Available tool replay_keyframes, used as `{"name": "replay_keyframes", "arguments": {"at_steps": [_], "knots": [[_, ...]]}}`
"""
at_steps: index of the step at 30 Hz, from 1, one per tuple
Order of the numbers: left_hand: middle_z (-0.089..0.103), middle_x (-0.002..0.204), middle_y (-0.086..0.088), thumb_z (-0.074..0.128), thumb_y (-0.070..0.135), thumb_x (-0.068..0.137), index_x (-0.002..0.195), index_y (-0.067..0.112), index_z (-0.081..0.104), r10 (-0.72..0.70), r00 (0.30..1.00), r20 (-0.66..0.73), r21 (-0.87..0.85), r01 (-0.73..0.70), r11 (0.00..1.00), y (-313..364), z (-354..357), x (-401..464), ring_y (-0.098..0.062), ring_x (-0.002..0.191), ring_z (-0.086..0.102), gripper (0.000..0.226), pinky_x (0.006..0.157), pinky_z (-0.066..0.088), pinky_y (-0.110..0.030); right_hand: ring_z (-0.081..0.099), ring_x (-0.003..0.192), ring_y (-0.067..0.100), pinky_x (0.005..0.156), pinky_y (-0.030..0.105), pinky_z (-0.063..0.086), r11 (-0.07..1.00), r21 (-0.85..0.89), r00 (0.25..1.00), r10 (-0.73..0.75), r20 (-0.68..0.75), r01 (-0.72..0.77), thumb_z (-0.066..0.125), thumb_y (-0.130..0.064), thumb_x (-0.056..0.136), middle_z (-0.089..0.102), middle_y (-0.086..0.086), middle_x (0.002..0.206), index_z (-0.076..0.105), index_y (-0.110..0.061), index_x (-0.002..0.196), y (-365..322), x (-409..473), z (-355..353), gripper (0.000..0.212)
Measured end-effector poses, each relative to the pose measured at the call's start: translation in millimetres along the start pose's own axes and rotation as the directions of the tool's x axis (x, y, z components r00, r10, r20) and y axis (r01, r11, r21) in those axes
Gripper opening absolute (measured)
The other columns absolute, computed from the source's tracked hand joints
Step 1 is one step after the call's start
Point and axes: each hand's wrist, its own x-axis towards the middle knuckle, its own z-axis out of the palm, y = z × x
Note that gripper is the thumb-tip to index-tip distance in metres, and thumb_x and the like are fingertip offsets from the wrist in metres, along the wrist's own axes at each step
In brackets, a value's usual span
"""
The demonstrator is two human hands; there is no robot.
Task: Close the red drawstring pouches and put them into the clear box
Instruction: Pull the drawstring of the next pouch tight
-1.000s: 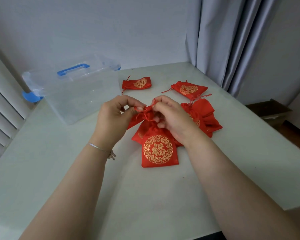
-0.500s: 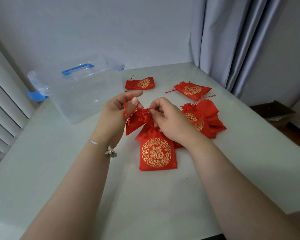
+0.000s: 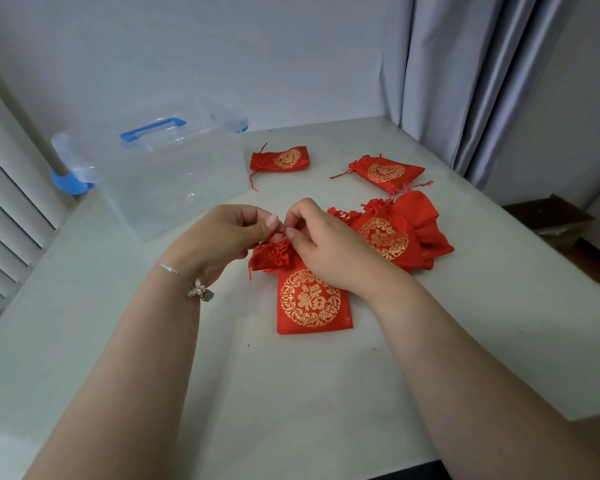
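left hand (image 3: 219, 237) and right hand (image 3: 329, 247) both pinching gathered mouth of red gold-embroidered drawstring pouch (image 3: 310, 299) at mid table (image 3: 499, 323); clear plastic box (image 3: 167, 181) near far-left corner.

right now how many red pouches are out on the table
At least 4: one in both hands' grip, one by the clear box, one far right near the curtain, one atop the pile right of the hands. More lie under it, count unclear.

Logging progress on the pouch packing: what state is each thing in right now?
Pouch in hand: mouth gathered, lying on table.
Left hand: pinching the pouch's mouth.
Right hand: pinching there too.
Clear box: no pouches inside.
Far-left pouch: lying loose.
Far-right pouch: lying loose.
Pouch pile: heaped.
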Motion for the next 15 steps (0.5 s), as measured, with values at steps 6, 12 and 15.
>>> {"name": "replay_keyframes", "arguments": {"at_steps": [6,12,15], "knots": [[0.071,0.077,0.002,0.074,0.016,0.077,0.086,0.018,0.073,-0.058,0.998,0.015,0.063,0.057,0.996,2.5,-6.6,-0.8,0.001,0.064,0.059,0.009,0.063,0.041,-0.018,0.057,0.082,0.018,0.068,0.043,0.050,0.994,-0.052,0.993,-0.099,-0.059,0.096,0.050,-0.020,0.095,0.046,-0.004,0.104,0.050,-0.019,0.097,-2.4,0.2,1.0,0.002],[0.073,0.077,-0.002,0.077,0.011,0.075,0.085,0.015,0.074,-0.006,1.000,0.017,0.289,0.001,0.957,2.7,-2.5,-1.0,0.002,0.059,0.063,0.011,0.056,0.046,-0.004,0.049,0.068,0.015,0.049,0.031,0.037,0.918,-0.322,0.966,-0.254,-0.036,0.230,0.053,-0.012,0.093,0.046,-0.002,0.102,0.056,-0.017,0.093,-7.1,-1.0,6.0,0.006],[0.069,0.071,0.001,0.077,0.014,0.076,0.079,0.016,0.073,-0.014,0.999,0.045,0.386,-0.004,0.922,0.5,0.5,0.2,-0.005,0.061,0.060,0.006,0.059,0.046,-0.011,0.045,0.071,0.013,0.048,0.025,0.030,0.886,-0.392,0.961,-0.276,-0.018,0.247,0.054,-0.006,0.089,0.048,-0.001,0.101,0.058,-0.016,0.092,-6.8,-1.7,7.5,0.012]]}}
